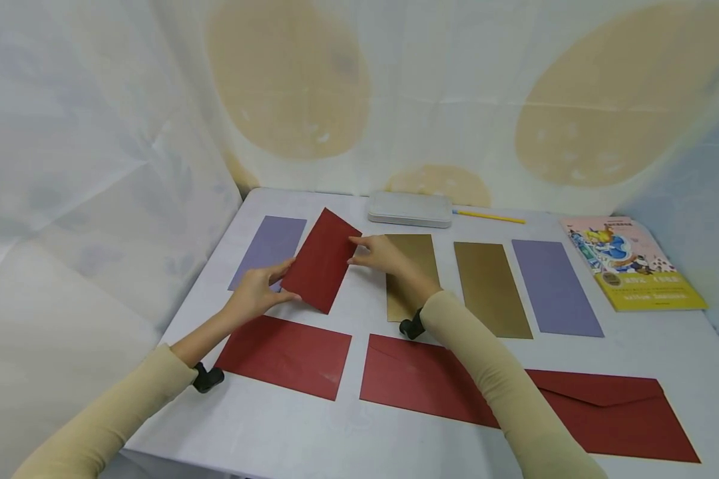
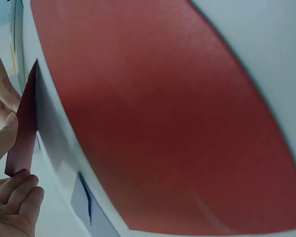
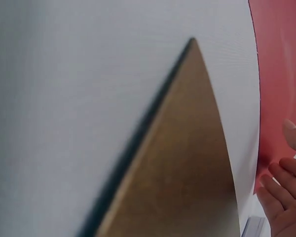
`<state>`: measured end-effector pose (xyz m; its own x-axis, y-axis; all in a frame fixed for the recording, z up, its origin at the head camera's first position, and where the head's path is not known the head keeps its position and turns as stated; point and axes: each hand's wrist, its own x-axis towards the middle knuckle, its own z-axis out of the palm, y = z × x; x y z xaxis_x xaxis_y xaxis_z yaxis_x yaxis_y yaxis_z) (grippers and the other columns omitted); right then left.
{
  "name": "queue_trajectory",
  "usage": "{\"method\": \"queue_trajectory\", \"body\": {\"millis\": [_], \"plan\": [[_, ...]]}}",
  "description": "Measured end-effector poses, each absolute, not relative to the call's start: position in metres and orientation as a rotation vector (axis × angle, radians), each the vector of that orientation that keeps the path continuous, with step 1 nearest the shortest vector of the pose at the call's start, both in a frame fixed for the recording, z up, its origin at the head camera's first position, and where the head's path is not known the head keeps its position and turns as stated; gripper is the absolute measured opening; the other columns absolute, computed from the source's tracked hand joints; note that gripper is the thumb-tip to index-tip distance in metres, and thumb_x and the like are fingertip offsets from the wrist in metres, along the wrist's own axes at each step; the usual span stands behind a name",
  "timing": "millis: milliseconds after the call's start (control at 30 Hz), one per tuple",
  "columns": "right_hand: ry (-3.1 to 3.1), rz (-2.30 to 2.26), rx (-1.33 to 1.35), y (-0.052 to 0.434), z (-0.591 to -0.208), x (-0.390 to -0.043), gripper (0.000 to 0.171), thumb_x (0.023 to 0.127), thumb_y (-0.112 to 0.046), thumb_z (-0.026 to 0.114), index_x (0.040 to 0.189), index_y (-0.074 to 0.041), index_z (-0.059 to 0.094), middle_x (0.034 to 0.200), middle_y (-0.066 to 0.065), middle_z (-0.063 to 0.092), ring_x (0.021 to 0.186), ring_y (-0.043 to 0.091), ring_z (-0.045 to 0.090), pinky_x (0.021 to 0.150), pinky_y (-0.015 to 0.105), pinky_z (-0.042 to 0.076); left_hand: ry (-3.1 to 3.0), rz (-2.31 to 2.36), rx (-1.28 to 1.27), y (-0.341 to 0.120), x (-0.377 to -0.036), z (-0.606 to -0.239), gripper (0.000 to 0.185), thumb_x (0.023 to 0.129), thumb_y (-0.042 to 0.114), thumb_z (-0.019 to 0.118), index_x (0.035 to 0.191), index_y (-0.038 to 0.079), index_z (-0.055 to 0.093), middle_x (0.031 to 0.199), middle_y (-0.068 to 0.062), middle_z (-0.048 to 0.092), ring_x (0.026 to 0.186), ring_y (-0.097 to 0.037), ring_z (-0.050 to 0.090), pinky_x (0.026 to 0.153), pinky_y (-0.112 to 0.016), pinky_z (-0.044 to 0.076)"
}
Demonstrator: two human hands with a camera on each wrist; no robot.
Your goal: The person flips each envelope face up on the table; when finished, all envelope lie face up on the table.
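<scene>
A red paper envelope (image 1: 322, 266) is tilted over the table between both hands. My left hand (image 1: 253, 293) pinches its lower left side, thumb on the near face and fingers at the edge. At its upper right edge, my right hand (image 1: 380, 255) grips it between thumb and fingers. Below lie more red envelopes: one at front left (image 1: 287, 359), one in the middle (image 1: 416, 379), and one at front right with its pointed flap showing (image 1: 617, 412). The left wrist view shows the held envelope (image 2: 25, 133) nearly edge-on.
A purple sheet (image 1: 266, 247) lies behind the left hand. Two gold sheets, one partly under the right arm (image 1: 410, 247) and another beside it (image 1: 492, 289), precede a second purple sheet (image 1: 556, 286). Behind are a pale metal case (image 1: 410, 209), a yellow pencil (image 1: 490, 216) and a picture book (image 1: 632, 263).
</scene>
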<state>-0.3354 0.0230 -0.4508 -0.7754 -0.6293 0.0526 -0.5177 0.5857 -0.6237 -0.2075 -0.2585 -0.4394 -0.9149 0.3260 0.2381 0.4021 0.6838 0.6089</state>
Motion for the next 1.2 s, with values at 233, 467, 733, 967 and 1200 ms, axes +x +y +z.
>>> {"method": "queue_trajectory", "body": {"millis": [233, 467, 733, 967, 1200], "plan": [[2.663, -0.841, -1.013, 0.022, -0.452, -0.336, 0.061, 0.088, -0.024, 0.071, 0.141, -0.003, 0.049, 0.13, 0.013, 0.06, 0.101, 0.021, 0.055, 0.099, 0.039, 0.034, -2.824, -1.007, -0.566, -0.256, -0.208, -0.447, 0.081, 0.071, 0.027, 0.086, 0.139, 0.0, 0.049, 0.132, -0.017, 0.056, 0.114, -0.03, 0.058, 0.072, -0.034, 0.05], [2.69, -0.763, -1.068, 0.02, -0.451, -0.335, 0.062, 0.088, -0.024, 0.072, 0.139, 0.002, 0.049, 0.137, 0.014, 0.054, 0.124, 0.022, 0.051, 0.103, 0.036, 0.036, -2.849, -0.983, -0.546, -0.252, -0.208, -0.453, 0.081, 0.072, 0.03, 0.085, 0.138, -0.001, 0.05, 0.129, -0.019, 0.057, 0.113, -0.031, 0.059, 0.065, -0.03, 0.044], [2.693, -0.692, -1.026, 0.017, -0.45, -0.334, 0.064, 0.088, -0.027, 0.072, 0.14, 0.0, 0.048, 0.139, 0.012, 0.052, 0.127, 0.023, 0.049, 0.103, 0.032, 0.038, -2.912, -0.891, -0.528, -0.248, -0.207, -0.457, 0.08, 0.074, 0.037, 0.083, 0.135, -0.004, 0.052, 0.131, -0.02, 0.056, 0.092, -0.022, 0.056, 0.07, -0.034, 0.042], [2.675, -0.758, -0.993, 0.019, -0.451, -0.334, 0.063, 0.09, -0.029, 0.07, 0.141, -0.001, 0.047, 0.14, 0.013, 0.051, 0.128, 0.022, 0.047, 0.103, 0.033, 0.038, -2.944, -0.783, -0.525, -0.245, -0.205, -0.457, 0.079, 0.076, 0.04, 0.081, 0.136, -0.003, 0.052, 0.122, -0.024, 0.061, 0.083, -0.021, 0.057, 0.068, -0.033, 0.043], [2.654, -0.862, -1.014, 0.027, -0.451, -0.328, 0.058, 0.092, -0.029, 0.067, 0.14, -0.001, 0.049, 0.137, 0.013, 0.054, 0.108, 0.022, 0.057, 0.096, 0.038, 0.04, -2.919, -0.756, -0.593, -0.246, -0.204, -0.459, 0.073, 0.077, 0.035, 0.081, 0.135, 0.0, 0.054, 0.077, -0.015, 0.067, 0.056, -0.011, 0.037, 0.054, -0.027, 0.038]]}}
